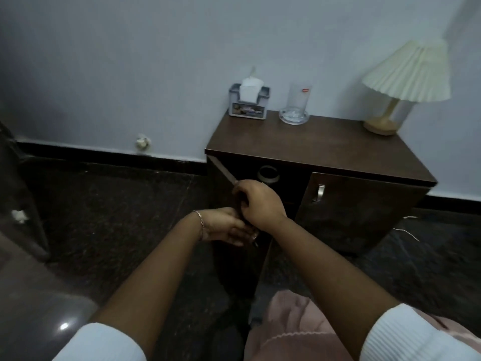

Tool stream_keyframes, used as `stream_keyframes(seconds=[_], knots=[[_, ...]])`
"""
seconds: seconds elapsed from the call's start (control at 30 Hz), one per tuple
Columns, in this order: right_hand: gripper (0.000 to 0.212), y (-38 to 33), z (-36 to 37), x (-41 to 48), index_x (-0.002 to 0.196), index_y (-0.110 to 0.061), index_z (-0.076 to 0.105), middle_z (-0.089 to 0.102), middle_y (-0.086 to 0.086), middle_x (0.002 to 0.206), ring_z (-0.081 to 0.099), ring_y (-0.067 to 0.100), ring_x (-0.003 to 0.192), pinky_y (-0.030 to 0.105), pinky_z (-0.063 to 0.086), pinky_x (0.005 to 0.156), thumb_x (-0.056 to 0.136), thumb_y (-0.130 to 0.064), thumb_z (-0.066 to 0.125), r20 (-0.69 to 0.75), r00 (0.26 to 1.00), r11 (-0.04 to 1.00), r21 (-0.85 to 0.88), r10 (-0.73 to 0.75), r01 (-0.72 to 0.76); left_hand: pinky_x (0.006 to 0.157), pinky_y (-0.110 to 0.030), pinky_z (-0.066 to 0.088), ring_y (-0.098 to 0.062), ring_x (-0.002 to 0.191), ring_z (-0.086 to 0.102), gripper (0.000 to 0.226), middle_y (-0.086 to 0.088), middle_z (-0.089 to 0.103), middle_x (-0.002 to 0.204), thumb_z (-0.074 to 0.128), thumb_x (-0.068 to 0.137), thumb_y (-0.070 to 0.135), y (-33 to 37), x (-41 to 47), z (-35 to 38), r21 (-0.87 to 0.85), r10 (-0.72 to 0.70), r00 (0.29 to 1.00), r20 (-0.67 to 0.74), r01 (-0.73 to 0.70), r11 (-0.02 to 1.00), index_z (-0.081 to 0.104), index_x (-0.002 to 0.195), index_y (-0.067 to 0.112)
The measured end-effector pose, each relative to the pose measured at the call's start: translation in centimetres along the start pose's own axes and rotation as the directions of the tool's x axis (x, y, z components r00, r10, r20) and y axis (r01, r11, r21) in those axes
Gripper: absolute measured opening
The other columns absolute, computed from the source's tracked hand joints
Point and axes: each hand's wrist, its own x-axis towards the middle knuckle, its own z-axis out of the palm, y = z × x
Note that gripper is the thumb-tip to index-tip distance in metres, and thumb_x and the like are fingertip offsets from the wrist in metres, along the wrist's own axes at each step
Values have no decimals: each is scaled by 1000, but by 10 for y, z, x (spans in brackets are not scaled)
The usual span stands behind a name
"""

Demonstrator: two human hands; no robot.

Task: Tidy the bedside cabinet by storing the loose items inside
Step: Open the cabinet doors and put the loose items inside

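pretty dim and soft overall, floor (117, 204) nearly black, a small glare spot bottom left, wide-angle bending at the edges, lamp (406, 82) looks unlit

Two bare forearms, reaching up from the lower edge of the frame toward the centre. White ribbed sleeves (104, 342), pushed up near the elbows, at the lower left and lower right corners. Thin chain bracelet (200, 220) around the left wrist, just left of centre. Pale pink garment (289, 329) with a scalloped seam, bunched at the bottom between the arms. Hands (260, 201) bare, no gloves; possibly a ring on the left one, too blurred to tell.
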Motion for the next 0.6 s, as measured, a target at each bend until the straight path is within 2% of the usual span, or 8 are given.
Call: stream_keyframes(seconds=[0.07,0.13,0.17,0.27,0.37,0.43,0.5,0.6], knots=[[38,26,-7,-7,118,-21,60,51,-4,135,54,24,116,39,52,87,82,-9,56,-37,999,997,-63,34,-36,83,-32,51,-13,90,64,17,-5,68,92,48,91,3,7,25,22,-74,73,995,-62,-77,994,62,97,10],[46,51,-14,-13,127,-21,53,51,-1,131,54,25,112,40,51,84,83,-9,57,-72,993,987,-121,93,-102,81,-33,51,-12,87,62,19,-4,64,89,48,90,1,13,50,40,-122,129,978,-164,-149,981,60,102,9],[48,63,-18,-14,129,-22,50,53,0,127,55,25,111,40,52,83,83,-10,59,-95,988,982,-137,121,-134,77,-31,52,-12,88,61,24,-5,63,94,49,89,1,16,63,47,-143,148,966,-213,-181,973,56,111,7],[57,90,-29,-10,131,-19,47,52,2,127,50,24,117,36,49,86,79,-18,70,-177,968,952,-218,177,-214,64,-25,51,-16,100,59,61,-8,60,112,52,89,2,25,96,62,-195,158,929,-334,-232,953,21,142,4],[76,105,-36,2,136,-14,42,41,10,142,36,27,133,38,40,104,70,-24,79,-288,938,915,-293,193,-278,67,-27,50,-17,104,56,79,-5,59,113,51,90,1,38,117,67,-242,152,904,-400,-264,934,-4,146,2],[85,114,-37,13,142,-13,34,31,11,151,25,27,142,40,28,115,71,-26,79,-294,930,897,-312,221,-312,69,-27,50,-16,105,57,81,-3,61,112,52,89,1,46,127,65,-251,148,899,-413,-269,930,-7,145,1],[85,123,-37,24,145,-13,29,26,9,154,20,26,145,42,19,119,76,-28,76,-263,935,875,-360,238,-324,71,-28,50,-15,108,58,79,-3,63,117,53,88,2,53,134,61,-246,147,897,-416,-267,932,-2,145,0],[72,136,-36,35,139,-15,37,40,8,146,34,25,137,41,25,116,76,-21,72,-266,940,844,-435,212,-313,86,-35,48,-14,113,56,75,-4,62,126,51,88,0,59,141,57,-223,157,894,-419,-269,937,0,144,0]])
